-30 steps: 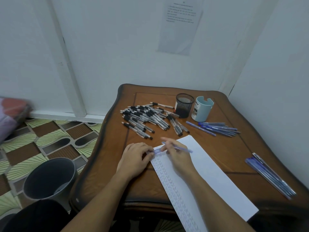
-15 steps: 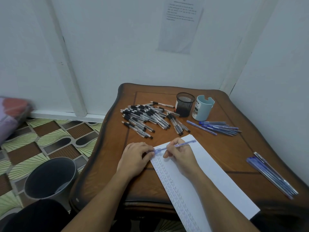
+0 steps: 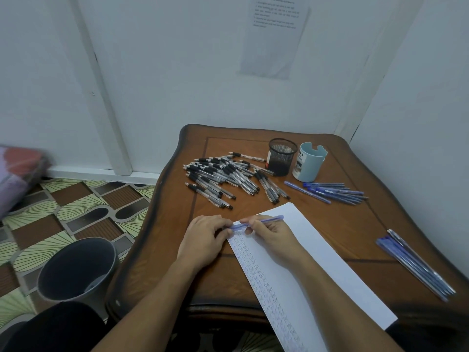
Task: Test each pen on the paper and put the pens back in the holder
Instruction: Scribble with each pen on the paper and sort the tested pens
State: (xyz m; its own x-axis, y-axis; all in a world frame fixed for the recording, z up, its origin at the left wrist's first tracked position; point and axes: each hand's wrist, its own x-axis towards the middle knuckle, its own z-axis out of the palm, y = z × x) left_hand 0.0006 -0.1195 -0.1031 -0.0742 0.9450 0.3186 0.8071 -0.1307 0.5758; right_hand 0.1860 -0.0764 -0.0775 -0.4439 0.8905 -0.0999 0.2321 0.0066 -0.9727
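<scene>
Pen (image 3: pixel 271 219) crosswise over the paper (image 3: pixel 347 288)

Fingers of the left hand (image 3: pixel 205 240) pinch its left end; long axis runs left to right, right end tilted slightly away; translucent blue barrel; right hand (image 3: pixel 272 235) pinches mid-barrel, above the sheet's top edge on the bench (image 3: pixel 355 237).

A brown wooden tabletop (image 3: pixel 342 224) is filling the centre and right of the frame. A heap of black-grip pens (image 3: pixel 223 176) is lying at its upper middle, with a black mesh holder (image 3: pixel 282 156) and a pale blue holder (image 3: pixel 308 162) standing just right of it. A fan of blue pens (image 3: pixel 330 191) is lying below the pale blue holder, and a bundle of blue pens (image 3: pixel 416 265) is lying by the right edge. A white paper sheet (image 3: pixel 327 268) is running diagonally from the centre to the lower right
</scene>
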